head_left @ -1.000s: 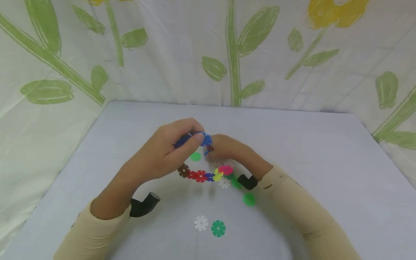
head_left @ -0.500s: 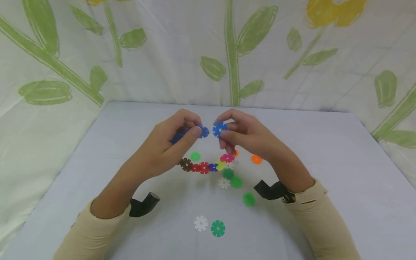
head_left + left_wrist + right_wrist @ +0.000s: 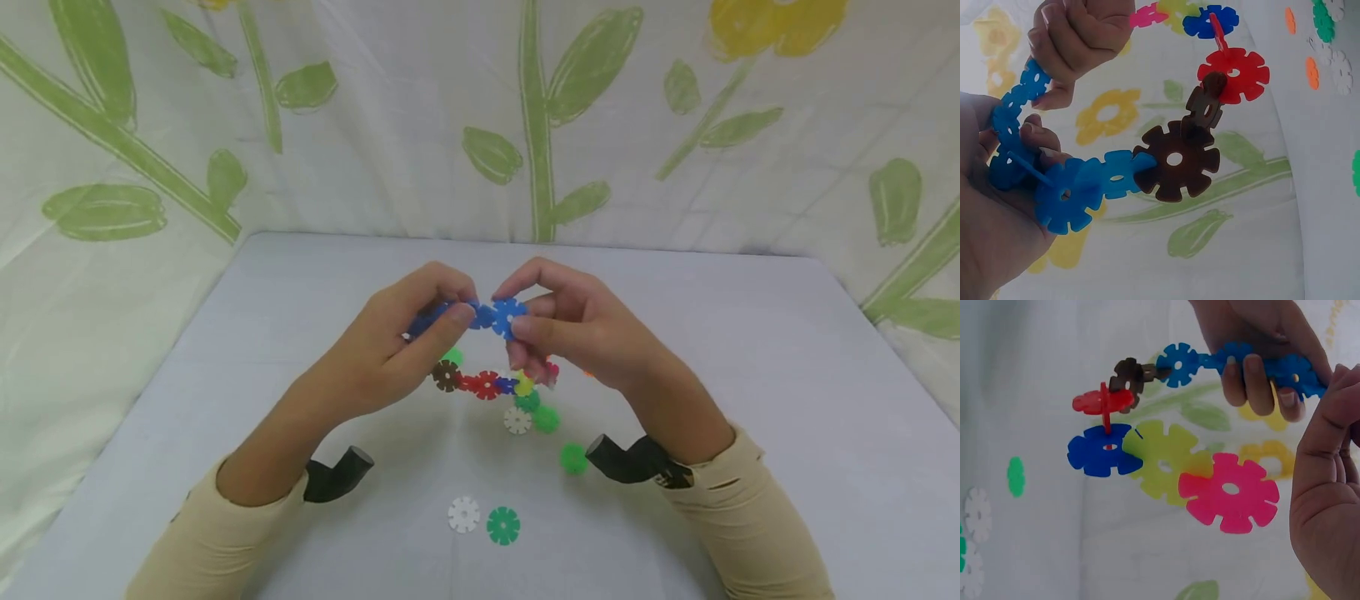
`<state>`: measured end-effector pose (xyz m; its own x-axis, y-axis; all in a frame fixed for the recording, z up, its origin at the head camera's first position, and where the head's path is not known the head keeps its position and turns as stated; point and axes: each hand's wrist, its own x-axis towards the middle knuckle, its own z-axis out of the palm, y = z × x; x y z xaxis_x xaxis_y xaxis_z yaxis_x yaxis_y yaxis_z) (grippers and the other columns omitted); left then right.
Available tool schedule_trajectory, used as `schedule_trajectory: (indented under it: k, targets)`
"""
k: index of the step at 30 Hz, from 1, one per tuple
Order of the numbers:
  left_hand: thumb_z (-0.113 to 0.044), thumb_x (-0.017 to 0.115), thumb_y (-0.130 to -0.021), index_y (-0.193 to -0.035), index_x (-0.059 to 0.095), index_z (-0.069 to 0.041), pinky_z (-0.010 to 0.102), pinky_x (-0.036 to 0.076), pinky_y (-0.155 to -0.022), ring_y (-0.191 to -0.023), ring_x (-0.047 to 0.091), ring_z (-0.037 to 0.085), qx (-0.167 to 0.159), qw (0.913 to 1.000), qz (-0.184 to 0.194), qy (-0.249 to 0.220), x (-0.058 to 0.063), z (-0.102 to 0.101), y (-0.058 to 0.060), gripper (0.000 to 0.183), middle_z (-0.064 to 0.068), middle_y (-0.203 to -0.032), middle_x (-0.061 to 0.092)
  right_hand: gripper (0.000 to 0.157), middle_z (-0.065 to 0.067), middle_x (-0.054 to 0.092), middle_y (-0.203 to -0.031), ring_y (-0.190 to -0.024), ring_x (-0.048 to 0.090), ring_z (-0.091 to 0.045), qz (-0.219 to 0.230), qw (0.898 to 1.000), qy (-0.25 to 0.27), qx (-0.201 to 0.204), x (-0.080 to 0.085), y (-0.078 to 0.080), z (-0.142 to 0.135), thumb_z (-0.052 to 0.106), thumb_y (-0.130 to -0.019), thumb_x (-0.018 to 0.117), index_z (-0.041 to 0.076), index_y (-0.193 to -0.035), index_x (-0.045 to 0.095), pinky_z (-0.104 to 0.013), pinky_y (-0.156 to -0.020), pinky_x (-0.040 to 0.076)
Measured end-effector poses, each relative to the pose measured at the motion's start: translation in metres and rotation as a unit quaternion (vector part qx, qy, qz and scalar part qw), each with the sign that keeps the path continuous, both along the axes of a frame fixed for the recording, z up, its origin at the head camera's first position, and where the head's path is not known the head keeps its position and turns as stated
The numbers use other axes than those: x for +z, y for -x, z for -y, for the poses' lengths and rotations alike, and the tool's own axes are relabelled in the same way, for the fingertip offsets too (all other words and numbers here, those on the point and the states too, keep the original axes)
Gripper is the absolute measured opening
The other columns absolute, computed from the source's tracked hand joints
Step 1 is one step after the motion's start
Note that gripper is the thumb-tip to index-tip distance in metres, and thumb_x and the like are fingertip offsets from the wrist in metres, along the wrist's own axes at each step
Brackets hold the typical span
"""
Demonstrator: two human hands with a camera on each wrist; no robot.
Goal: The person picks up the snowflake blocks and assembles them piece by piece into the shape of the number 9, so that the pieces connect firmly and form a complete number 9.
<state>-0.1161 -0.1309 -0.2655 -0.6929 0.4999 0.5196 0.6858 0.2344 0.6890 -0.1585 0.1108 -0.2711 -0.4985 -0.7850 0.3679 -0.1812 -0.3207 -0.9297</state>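
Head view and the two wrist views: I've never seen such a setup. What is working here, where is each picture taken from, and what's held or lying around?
There is no machine: a person works with bare hands. One picture looks forward and down from the person's head; the others come from a camera on each wrist.

The left hand grips the blue part of a chain of notched discs, which runs on through brown, red, darker blue and yellow to pink. The right hand pinches a blue disc at its blue end; whether it is joined on, I can't tell.

A white disc and a green disc lie side by side on the table, among other loose discs.
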Motion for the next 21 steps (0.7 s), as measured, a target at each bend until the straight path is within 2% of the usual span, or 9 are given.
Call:
schedule_trajectory:
  k: [5,7,9,13,17,21]
  targets:
    - [-0.003,0.058,-0.098,-0.11,0.055,-0.008,0.03,0.053,-0.057,-0.064,0.055,0.01,0.002,0.9984,-0.052,-0.024,-0.003,-0.002,0.003,0.014,-0.005,-0.084,0.053,0.023,-0.012,0.072,-0.087,-0.066,0.068,-0.021,0.026,0.999,0.023,0.012,-0.001,-0.003,0.003,0.011,-0.101,0.062,0.004,-0.119,0.049,-0.028,-0.056,0.056]
    - [-0.008,0.058,-0.099,-0.108,0.055,-0.006,0.029,0.052,-0.058,-0.066,0.056,0.01,0.002,0.9959,-0.082,-0.039,-0.004,-0.003,0.003,0.01,-0.003,-0.087,0.054,0.024,-0.011,0.073,-0.089,-0.07,0.07,-0.021,0.031,0.999,0.035,0.016,-0.002,-0.004,0.005,0.012,-0.1,0.063,0.005,-0.118,0.049,-0.028,-0.057,0.056]
    - [-0.017,0.057,-0.102,-0.105,0.054,-0.004,0.029,0.052,-0.06,-0.068,0.057,0.01,-0.002,0.9925,-0.109,-0.055,-0.005,-0.005,0.004,0.014,0.001,-0.091,0.055,0.024,-0.011,0.074,-0.091,-0.075,0.072,-0.022,0.026,0.998,0.046,0.016,-0.002,-0.005,0.005,0.013,-0.098,0.066,0.005,-0.116,0.051,-0.029,-0.059,0.057]
    - [-0.03,0.05,-0.106,-0.103,0.05,0.0,0.032,0.055,-0.059,-0.069,0.057,0.016,-0.03,0.9877,-0.13,-0.082,-0.006,-0.008,0.001,0.031,0.009,-0.098,0.055,0.025,-0.01,0.075,-0.092,-0.078,0.073,-0.023,-0.011,0.998,0.066,-0.02,-0.003,-0.006,0.006,0.014,-0.092,0.074,0.005,-0.109,0.059,-0.03,-0.061,0.058]
    - [-0.026,0.047,-0.107,-0.104,0.045,0.002,0.035,0.058,-0.059,-0.069,0.06,0.02,-0.068,0.9861,-0.118,-0.095,-0.007,-0.01,-0.002,0.028,0.013,-0.102,0.053,0.03,-0.008,0.075,-0.091,-0.074,0.073,-0.022,-0.072,0.992,0.075,-0.068,-0.003,-0.007,0.004,0.017,-0.085,0.081,0.004,-0.106,0.065,-0.032,-0.062,0.059]
    - [-0.024,0.048,-0.107,-0.1,0.044,0.003,0.035,0.058,-0.061,-0.071,0.061,0.02,-0.086,0.9832,-0.12,-0.107,-0.007,-0.011,-0.004,0.028,0.012,-0.097,0.053,0.032,-0.007,0.075,-0.096,-0.079,0.074,-0.02,-0.124,0.985,0.096,-0.073,-0.003,-0.007,0.004,0.017,-0.084,0.081,-0.001,-0.105,0.066,-0.032,-0.067,0.06]
